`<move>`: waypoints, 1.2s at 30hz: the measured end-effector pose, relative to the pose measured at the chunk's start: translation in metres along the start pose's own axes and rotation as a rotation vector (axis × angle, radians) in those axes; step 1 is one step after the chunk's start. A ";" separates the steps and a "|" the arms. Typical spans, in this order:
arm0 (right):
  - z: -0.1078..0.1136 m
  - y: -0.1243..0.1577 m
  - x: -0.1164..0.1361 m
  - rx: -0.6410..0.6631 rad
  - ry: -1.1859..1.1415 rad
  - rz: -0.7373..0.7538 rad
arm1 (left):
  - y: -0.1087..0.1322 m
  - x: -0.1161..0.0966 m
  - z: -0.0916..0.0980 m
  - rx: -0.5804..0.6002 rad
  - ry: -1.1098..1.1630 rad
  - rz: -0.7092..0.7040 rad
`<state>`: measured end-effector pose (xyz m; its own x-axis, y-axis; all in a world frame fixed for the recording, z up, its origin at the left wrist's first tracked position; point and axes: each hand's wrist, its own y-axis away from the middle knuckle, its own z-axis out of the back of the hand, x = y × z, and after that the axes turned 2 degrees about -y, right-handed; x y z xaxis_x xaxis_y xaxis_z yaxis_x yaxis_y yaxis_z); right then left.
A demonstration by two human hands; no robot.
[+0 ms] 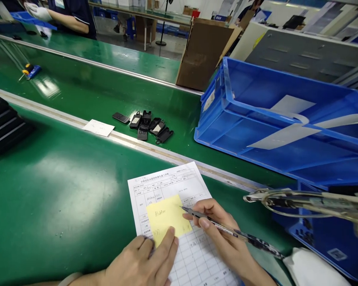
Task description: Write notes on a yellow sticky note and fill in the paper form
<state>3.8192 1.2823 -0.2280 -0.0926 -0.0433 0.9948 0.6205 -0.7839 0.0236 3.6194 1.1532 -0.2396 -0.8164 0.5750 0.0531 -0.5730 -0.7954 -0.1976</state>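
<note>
1. My right hand (226, 243) pinches a pen (241, 235) between thumb and fingers, its tip touching the yellow sticky note (164, 214).
2. My left hand (143, 259) lies flat, grasping nothing, fingers loosely together, one fingertip pressing the note's lower edge.
3. The note is stuck on a printed form (173, 183), which lies on the green bench (62, 190) just before me.
4. Beyond the form lies a cluster of small black plastic parts (149, 124); a blue crate (286, 99) stands to their right.

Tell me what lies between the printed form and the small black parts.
In the head view, only a metal rail and bare green surface lie between the printed form and the black parts.
</note>
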 end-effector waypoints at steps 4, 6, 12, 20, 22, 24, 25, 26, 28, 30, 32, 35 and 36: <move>0.000 -0.004 0.000 -0.023 0.033 -0.015 | 0.000 0.002 -0.006 -0.059 -0.042 -0.039; 0.000 -0.005 -0.001 -0.024 0.036 -0.002 | 0.000 0.003 -0.008 -0.060 -0.068 -0.063; 0.004 -0.002 -0.008 0.024 0.055 -0.025 | 0.002 0.001 -0.012 -0.053 -0.080 -0.037; 0.005 -0.001 0.000 0.006 0.168 0.027 | 0.004 -0.001 -0.011 -0.009 -0.090 -0.056; 0.000 -0.004 0.002 -0.036 0.186 0.065 | 0.005 -0.001 -0.011 -0.023 -0.087 -0.050; -0.005 -0.008 0.003 -0.068 0.209 0.112 | 0.005 -0.002 -0.012 -0.041 -0.082 -0.030; -0.007 -0.010 0.004 -0.073 0.214 0.128 | 0.005 -0.003 -0.013 -0.051 -0.079 -0.019; -0.009 -0.012 0.004 -0.070 0.212 0.127 | 0.004 -0.003 -0.015 -0.061 -0.075 -0.009; -0.011 -0.015 0.005 -0.057 0.186 0.081 | 0.004 -0.004 -0.017 -0.075 -0.060 0.004; -0.011 -0.019 0.006 -0.042 0.136 0.013 | 0.003 -0.003 -0.019 -0.092 -0.044 0.016; -0.010 -0.022 0.007 -0.037 0.077 -0.033 | 0.003 -0.003 -0.021 -0.099 -0.039 0.025; -0.009 -0.025 0.004 -0.053 0.040 -0.062 | 0.004 -0.002 -0.022 -0.086 -0.041 0.025; -0.009 -0.025 0.003 -0.052 0.055 -0.067 | 0.005 -0.002 -0.022 -0.074 -0.039 0.019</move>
<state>3.7964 1.2963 -0.2268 -0.1763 -0.0226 0.9841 0.5701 -0.8173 0.0834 3.6195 1.1524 -0.2621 -0.8304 0.5505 0.0864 -0.5513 -0.7890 -0.2711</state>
